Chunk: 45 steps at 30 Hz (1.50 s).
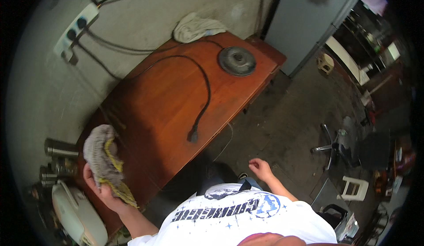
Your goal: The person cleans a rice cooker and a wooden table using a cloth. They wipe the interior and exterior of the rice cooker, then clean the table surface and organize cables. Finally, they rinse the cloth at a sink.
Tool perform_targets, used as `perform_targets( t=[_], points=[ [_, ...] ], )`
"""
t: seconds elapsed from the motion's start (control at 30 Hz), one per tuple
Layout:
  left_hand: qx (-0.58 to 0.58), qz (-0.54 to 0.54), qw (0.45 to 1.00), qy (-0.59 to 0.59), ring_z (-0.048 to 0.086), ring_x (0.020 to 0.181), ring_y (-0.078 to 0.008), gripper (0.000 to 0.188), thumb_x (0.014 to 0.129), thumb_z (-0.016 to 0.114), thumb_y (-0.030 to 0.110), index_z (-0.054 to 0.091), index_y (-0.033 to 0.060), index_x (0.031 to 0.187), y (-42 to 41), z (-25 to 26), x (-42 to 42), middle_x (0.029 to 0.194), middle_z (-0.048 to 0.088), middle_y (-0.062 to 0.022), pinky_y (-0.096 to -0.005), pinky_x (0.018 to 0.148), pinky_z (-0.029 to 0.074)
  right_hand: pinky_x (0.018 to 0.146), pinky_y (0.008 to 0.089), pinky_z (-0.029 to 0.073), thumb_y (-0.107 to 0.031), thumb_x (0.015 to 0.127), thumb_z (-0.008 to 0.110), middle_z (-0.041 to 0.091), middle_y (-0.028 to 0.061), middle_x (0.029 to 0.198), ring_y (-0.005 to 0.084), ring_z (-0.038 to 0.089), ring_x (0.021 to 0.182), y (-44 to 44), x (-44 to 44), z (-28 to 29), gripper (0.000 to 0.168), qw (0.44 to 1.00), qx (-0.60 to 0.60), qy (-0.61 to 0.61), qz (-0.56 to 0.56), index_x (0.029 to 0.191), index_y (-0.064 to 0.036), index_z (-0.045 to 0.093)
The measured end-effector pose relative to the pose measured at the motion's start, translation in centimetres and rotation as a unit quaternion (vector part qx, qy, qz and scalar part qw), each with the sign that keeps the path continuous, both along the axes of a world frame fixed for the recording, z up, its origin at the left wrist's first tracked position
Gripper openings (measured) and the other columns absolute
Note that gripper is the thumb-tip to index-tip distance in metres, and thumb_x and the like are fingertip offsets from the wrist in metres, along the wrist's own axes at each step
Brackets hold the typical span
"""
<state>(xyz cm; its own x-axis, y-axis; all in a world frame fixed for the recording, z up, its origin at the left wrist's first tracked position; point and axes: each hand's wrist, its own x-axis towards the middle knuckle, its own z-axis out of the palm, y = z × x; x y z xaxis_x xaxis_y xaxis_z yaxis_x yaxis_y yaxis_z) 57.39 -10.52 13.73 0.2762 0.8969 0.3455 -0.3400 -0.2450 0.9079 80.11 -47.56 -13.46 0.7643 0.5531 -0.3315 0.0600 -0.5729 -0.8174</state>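
A grey fluffy cloth (99,148) with yellow edging is bunched in my left hand (107,194), over the left end of a reddish-brown wooden table (159,103). My right hand (261,169) hangs past the table's front edge, above the dark floor, its fingers loosely curled and no object visible in it. On the tabletop, a black power cord (205,83) curves round, its plug end (192,136) lying near the front edge. Farther along the table sits a round dark metal disc (237,61) with a raised centre.
A crumpled pale cloth (197,29) lies against the wall. Black plugs fill part of the wall-mounted power strip (61,45). By my left hand stand a pale rounded appliance (74,209) and metal canisters (61,147). Stools (354,189) and a swivel chair base (331,146) occupy the floor.
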Motion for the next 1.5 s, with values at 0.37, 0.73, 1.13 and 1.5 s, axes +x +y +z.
perform_targets(
  t=[0.37,0.73,1.13,1.5],
  points=[
    [0.179,-0.227,0.922,0.257,0.052,0.115,-0.0236,0.040,0.087,0.050,-0.004,0.050,0.0033,0.127,-8.1,-5.4,18.7,0.125,0.053,-0.0130,-0.0327,0.098,0.040,0.077,0.0236,0.049,-0.016,0.094,0.059,0.064,0.0038,0.100,0.0100,0.061,0.089,9.7,3.6,14.6,0.028,0.920,0.339,0.183,0.066,0.119,-0.003,0.057],
    [0.377,-0.319,0.781,0.382,0.048,0.107,-0.0397,0.037,0.078,0.055,-0.006,0.054,0.0075,0.113,-14.6,-10.2,32.4,0.113,0.052,-0.0186,-0.0432,0.091,0.041,0.070,0.0231,0.051,-0.009,0.087,0.065,0.066,0.0032,0.086,0.0082,0.061,0.076,-10.0,8.0,6.2,0.017,0.959,0.202,0.122,-0.156,0.102,0.000,0.064],
    [0.010,-0.687,0.664,0.297,0.050,0.104,-0.0111,0.047,0.085,0.060,-0.002,0.050,0.0077,0.129,-34.5,-7.3,41.4,0.117,0.053,-0.0037,-0.0258,0.091,0.041,0.077,0.0285,0.052,-0.034,0.101,0.045,0.062,0.0089,0.109,0.0165,0.062,0.094,-20.2,19.1,11.6,0.041,0.854,0.396,0.288,-0.178,0.127,-0.003,0.049],
    [0.020,-0.759,0.582,0.290,0.047,0.122,-0.0197,0.072,0.081,0.067,-0.004,0.031,0.0077,0.142,-40.2,-12.7,55.6,0.132,0.048,-0.0095,-0.0337,0.105,0.035,0.087,0.0344,0.052,-0.024,0.094,0.059,0.054,0.0058,0.123,0.0170,0.055,0.110,-21.4,31.3,10.3,0.051,0.831,0.423,0.255,-0.258,0.138,-0.008,0.038]
  ],
)
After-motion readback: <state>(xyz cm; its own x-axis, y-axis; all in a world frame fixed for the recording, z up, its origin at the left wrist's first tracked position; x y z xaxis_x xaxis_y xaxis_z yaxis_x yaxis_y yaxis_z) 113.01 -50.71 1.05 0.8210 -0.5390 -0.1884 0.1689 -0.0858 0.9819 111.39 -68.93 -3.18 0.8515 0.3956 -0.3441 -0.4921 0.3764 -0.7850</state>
